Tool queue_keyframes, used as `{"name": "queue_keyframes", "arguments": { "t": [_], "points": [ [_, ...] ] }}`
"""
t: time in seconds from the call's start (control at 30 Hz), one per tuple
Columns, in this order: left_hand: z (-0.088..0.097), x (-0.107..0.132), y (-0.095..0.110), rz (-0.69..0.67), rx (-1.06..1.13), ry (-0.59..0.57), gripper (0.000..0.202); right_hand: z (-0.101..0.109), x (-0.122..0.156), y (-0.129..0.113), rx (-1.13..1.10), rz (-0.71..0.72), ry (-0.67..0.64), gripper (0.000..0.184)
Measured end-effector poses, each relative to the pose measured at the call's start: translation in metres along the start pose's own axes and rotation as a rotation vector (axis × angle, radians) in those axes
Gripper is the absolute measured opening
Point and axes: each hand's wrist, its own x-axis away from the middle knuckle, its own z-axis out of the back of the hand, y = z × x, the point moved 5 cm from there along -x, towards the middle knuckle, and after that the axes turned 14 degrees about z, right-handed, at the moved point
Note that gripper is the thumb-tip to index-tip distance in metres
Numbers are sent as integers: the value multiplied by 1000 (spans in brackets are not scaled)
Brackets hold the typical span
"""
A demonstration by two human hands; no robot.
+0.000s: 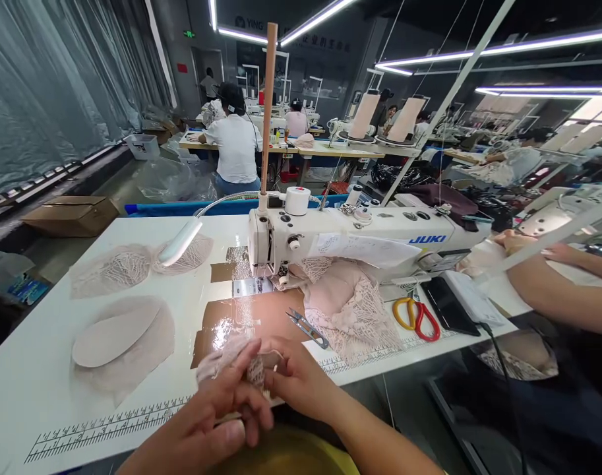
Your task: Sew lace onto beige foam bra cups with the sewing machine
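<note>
Squarely between both hands, the lace (256,371) is bunched, pinched by the right hand (301,377)'s thumb and fingers and spilling leftward past the left hand (220,410)'s index finger; crumpled, it shows no clear long axis. Whether the left fingers press on it, I cannot tell. Just beyond the grip, the snips (308,328) lie between the right hand and the machine (340,234); scissors (415,319) rest farther right, an oval pad (115,333) well left.
</note>
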Motion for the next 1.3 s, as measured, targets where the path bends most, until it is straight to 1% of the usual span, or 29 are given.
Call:
{"name": "queue_keyframes", "arguments": {
  "t": [0.03, 0.1, 0.13, 0.2, 0.23, 0.27, 0.3, 0.33, 0.4, 0.43, 0.47, 0.5, 0.53, 0.6, 0.63, 0.67, 0.73, 0.77, 0.83, 0.87, 0.93, 0.97, 1.0, 1.1, 1.2, 1.3],
  "points": [
    [-7, 0, 1, -20, 28, -71, 87, -7, 1, 10, -185, -78, -42, 21],
    [-12, 1, 4, -49, 74, -129, 96, -15, 5, 24, -494, -185, -54, 32],
    [-12, 3, 6, -60, 96, -146, 98, -17, 8, 28, -600, -221, -38, 35],
    [-7, 6, 12, -100, 148, -158, 101, -16, 12, 35, -741, -278, 9, 39],
    [-1, 8, 16, -132, 176, -139, 101, -15, 14, 36, -790, -300, 32, 40],
    [6, 9, 18, -169, 201, -87, 97, -13, 16, 38, -828, -320, 60, 40],
    [15, 10, 19, -207, 213, -1, 92, -12, 17, 38, -854, -338, 89, 39],
    [25, 10, 20, -240, 207, 112, 85, -10, 19, 39, -873, -349, 111, 39],
    [41, 10, 15, -254, 158, 338, 74, -9, 19, 37, -882, -348, 127, 37],
    [46, 9, 12, -233, 138, 410, 73, -9, 18, 36, -875, -337, 125, 37],
    [47, 6, 7, -191, 132, 433, 74, -10, 17, 35, -861, -322, 116, 36],
    [44, 2, 3, -134, 144, 410, 74, -11, 15, 33, -838, -304, 106, 35],
    [39, -3, -2, -72, 168, 357, 71, -12, 13, 32, -806, -289, 100, 34],
    [27, -10, -9, 24, 208, 254, 57, -11, 9, 32, -703, -269, 125, 33],
    [22, -12, -10, 43, 214, 239, 49, -8, 8, 33, -629, -256, 159, 36],
    [19, -13, -10, 36, 213, 256, 42, -3, 7, 33, -547, -236, 202, 42],
    [17, -13, -7, -8, 200, 334, 35, 7, 7, 32, -379, -170, 275, 57],
    [17, -13, -6, -29, 192, 367, 34, 12, 7, 31, -296, -130, 282, 56],
    [16, -13, -4, -60, 172, 392, 34, 16, 7, 28, -161, -79, 204, 39],
    [16, -13, -4, -69, 158, 390, 33, 15, 6, 26, -115, -69, 140, 35],
    [14, -14, -3, -82, 133, 370, 31, 12, 5, 23, -57, -52, 20, 41],
    [14, -15, -3, -84, 136, 355, 31, 10, 3, 20, -44, -33, -12, 40],
    [14, -15, -4, -86, 152, 340, 31, 9, 2, 17, -39, -7, -18, 38],
    [16, -13, -9, -97, 237, 315, 42, 9, -1, 13, -80, 29, 40, 34],
    [22, -9, -17, -143, 285, 347, 52, 9, -1, 17, -213, -12, 67, 34],
    [24, -6, -23, -164, 301, 390, 53, 3, -1, 19, -339, -54, 23, 29]
  ]
}}
